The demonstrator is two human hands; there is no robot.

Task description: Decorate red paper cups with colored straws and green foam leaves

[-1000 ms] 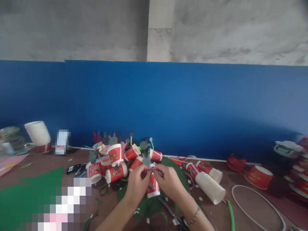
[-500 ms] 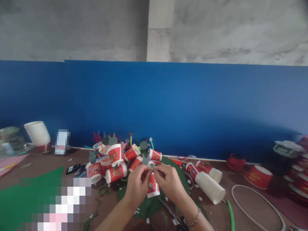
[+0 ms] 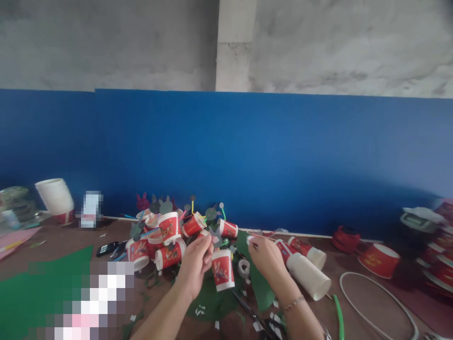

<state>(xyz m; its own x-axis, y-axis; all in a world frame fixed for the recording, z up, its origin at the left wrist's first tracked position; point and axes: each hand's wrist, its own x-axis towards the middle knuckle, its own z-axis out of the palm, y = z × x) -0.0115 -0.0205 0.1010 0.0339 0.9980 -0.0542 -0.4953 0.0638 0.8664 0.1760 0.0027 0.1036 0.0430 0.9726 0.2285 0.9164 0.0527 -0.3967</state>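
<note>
A red-and-white paper cup (image 3: 222, 271) with a printed figure stands upright between my hands, touched by neither. My left hand (image 3: 195, 260), left of the cup, is closed with thumb and fingertips together; what they pinch, if anything, is too small to make out. To the cup's right, my right hand (image 3: 267, 257) is raised and pinches a small white piece (image 3: 249, 240). Below and between the hands lies a roll of tape (image 3: 244, 268). Green paper (image 3: 260, 285) spreads beneath my right hand. Black scissors (image 3: 247, 304) lie in front, among small white scraps (image 3: 200, 310).
Several decorated cups (image 3: 168, 227) with straws and paper cutouts are heaped behind my left hand. A stack of paper cups (image 3: 307, 276) lies to the right, beside a green tube (image 3: 339, 314) and a white ring (image 3: 378, 302). A blue panel (image 3: 226, 156) closes the back.
My hands have come apart from above the cup: the left moved left, the right moved right and up. The cup's rim and the tape roll now show.
</note>
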